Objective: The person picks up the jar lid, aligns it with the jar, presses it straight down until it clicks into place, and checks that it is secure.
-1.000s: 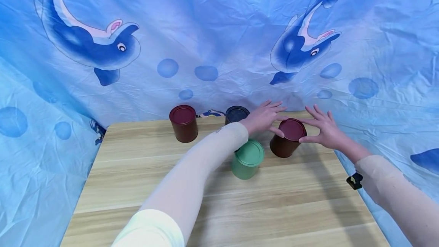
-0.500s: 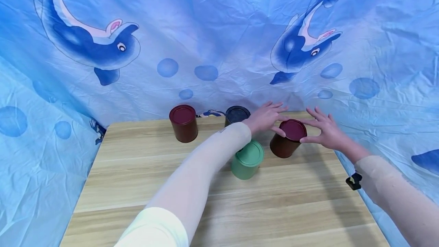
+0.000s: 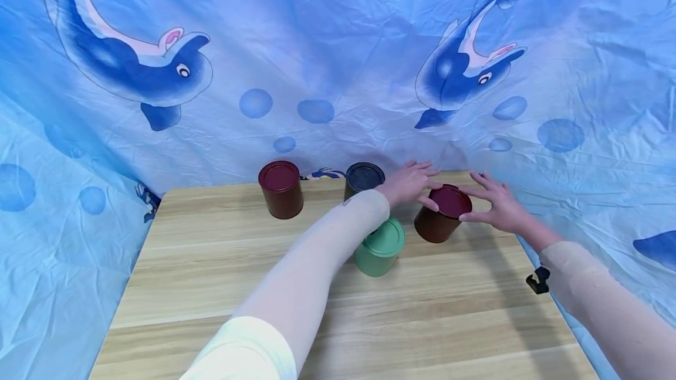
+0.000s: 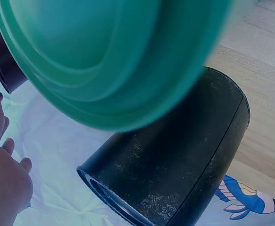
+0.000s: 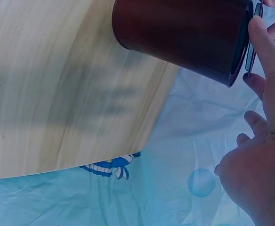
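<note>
A dark red canister [image 3: 437, 226] stands at the back right of the table, between my hands. In the right wrist view its lid [image 5: 251, 44] sits slightly apart from the rim, tilted a little. My left hand [image 3: 409, 183] pinches the lid's left edge with thumb and forefinger, its other fingers spread. My right hand [image 3: 496, 204] pinches the opposite edge the same way. Just below my left wrist is a green canister [image 3: 376, 260]. Behind that forearm stands a black canister [image 3: 364, 177], partly hidden. In the left wrist view the green lid [image 4: 81, 56] covers much of the scene.
Another dark red canister [image 3: 282, 195] stands at the back left on the wooden table [image 3: 211, 274]. A blue dolphin-print cloth [image 3: 338, 63] hangs behind and beside the table. My left forearm crosses over the table's middle.
My right hand's fingers have come down slightly, and that forearm has shifted a little left. My left forearm has moved slightly right. The canisters stay in place.
</note>
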The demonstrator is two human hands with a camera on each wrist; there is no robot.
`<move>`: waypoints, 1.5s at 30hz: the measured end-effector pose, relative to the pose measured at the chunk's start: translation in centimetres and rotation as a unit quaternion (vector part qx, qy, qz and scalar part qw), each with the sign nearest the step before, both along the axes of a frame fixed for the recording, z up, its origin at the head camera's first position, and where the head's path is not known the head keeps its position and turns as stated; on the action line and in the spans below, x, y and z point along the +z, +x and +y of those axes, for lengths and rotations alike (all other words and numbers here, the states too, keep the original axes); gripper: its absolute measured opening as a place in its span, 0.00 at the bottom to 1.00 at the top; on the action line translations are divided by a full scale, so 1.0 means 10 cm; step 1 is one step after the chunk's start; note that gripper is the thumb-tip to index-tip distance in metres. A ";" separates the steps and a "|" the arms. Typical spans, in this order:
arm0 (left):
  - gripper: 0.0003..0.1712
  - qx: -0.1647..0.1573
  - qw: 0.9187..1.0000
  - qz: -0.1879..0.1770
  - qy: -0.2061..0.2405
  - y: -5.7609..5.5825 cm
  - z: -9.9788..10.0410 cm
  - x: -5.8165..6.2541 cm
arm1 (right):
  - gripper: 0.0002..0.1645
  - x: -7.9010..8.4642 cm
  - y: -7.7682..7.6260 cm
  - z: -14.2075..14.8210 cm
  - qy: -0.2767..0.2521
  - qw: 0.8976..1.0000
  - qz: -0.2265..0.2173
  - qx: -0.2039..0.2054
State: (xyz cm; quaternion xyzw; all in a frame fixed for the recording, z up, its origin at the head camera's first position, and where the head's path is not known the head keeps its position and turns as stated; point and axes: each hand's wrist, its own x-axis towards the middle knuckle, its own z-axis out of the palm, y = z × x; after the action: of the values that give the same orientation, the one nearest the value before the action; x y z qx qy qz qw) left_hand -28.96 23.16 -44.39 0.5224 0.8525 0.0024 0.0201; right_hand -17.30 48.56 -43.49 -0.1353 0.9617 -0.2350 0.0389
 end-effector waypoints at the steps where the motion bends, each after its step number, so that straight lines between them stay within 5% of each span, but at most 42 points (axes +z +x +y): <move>1: 0.44 0.001 1.000 0.001 -0.001 0.00 0.01 0.00 | 0.44 -0.01 0.00 0.01 -0.003 1.000 0.000 -0.001; 45: 0.40 0.034 0.999 -0.010 -0.029 0.02 0.09 -0.01 | 0.43 -0.10 -0.04 0.08 -0.019 1.000 -0.015 -0.014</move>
State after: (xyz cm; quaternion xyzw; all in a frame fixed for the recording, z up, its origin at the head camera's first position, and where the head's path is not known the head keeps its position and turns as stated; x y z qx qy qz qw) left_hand -28.75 24.07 -44.53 0.4924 0.8691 -0.0162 0.0438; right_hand -17.65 49.35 -44.47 -0.1187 0.9582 -0.2559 0.0471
